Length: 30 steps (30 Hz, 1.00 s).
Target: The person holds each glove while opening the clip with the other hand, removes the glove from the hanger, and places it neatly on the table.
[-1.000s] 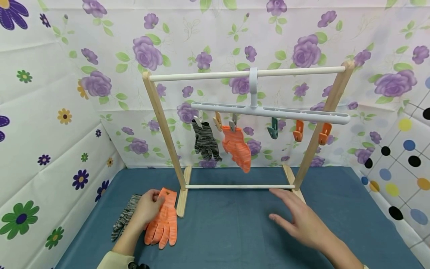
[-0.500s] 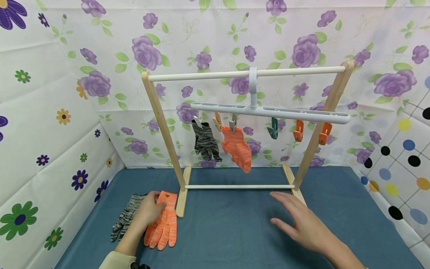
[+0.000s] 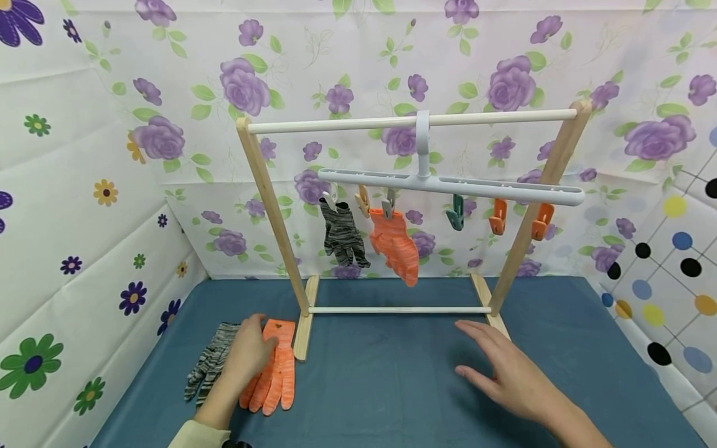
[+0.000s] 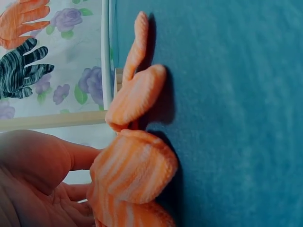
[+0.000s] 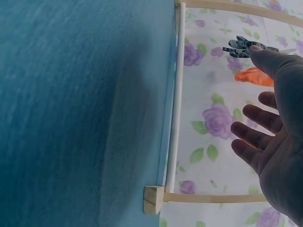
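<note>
Fingers of the left hand reach over the upper left edge of an orange glove lying at seven o'clock in the head view, the thumb near its cuff; whether they pinch the knit or only rest there, I cannot tell. The right hand, between four and five o'clock, has its thumb apart from the other fingers and nothing between them, hovering over the blue cloth. A grey striped glove lies at eight o'clock, partly behind the left arm, the pair probably set there for easy reach. From the lying orange glove, a hung grey glove is at one o'clock and a hung orange glove between one and two; pegs grip both at the cuff, presumably so the fingers hang free. A green peg is at three o'clock from those cuffs, spaced along the hanger, whose hook sits over the rack's top bar. Head view makes the lying orange glove look flat, yet the left wrist view shows its fingers bent up, casting shadows; only the right wrist view shows the right palm, facing the rack.
</note>
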### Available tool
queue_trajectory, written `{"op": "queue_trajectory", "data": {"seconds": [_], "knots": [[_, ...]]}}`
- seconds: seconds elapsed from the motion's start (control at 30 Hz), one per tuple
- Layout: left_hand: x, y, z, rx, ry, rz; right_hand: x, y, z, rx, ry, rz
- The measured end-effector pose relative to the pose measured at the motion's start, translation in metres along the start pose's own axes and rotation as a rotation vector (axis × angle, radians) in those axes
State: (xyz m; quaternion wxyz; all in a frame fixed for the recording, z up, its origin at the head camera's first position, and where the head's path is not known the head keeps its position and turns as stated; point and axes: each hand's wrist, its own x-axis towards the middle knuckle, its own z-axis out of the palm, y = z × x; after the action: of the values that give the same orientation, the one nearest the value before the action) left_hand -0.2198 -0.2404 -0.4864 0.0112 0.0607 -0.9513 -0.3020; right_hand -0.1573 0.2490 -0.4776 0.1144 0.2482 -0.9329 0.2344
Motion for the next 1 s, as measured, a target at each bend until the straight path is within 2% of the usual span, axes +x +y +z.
{"op": "queue_trajectory", "data": {"seconds": [0.27, 0.5, 0.77, 1.0], "knots": [[-0.005, 0.005, -0.001, 0.044, 0.088, 0.056, -0.002, 0.002, 0.0, 0.054, -0.011, 0.061], [-0.011, 0.017, -0.005, 0.047, 0.147, 0.106, -0.002, 0.001, -0.001, 0.087, -0.011, 0.095], [-0.013, 0.034, -0.007, -0.007, 0.167, 0.163, 0.0, -0.003, -0.006, 0.101, -0.008, 0.109], [-0.015, 0.046, -0.005, -0.134, 0.167, 0.23, 0.002, -0.007, -0.008, 0.116, 0.02, 0.089]]}}
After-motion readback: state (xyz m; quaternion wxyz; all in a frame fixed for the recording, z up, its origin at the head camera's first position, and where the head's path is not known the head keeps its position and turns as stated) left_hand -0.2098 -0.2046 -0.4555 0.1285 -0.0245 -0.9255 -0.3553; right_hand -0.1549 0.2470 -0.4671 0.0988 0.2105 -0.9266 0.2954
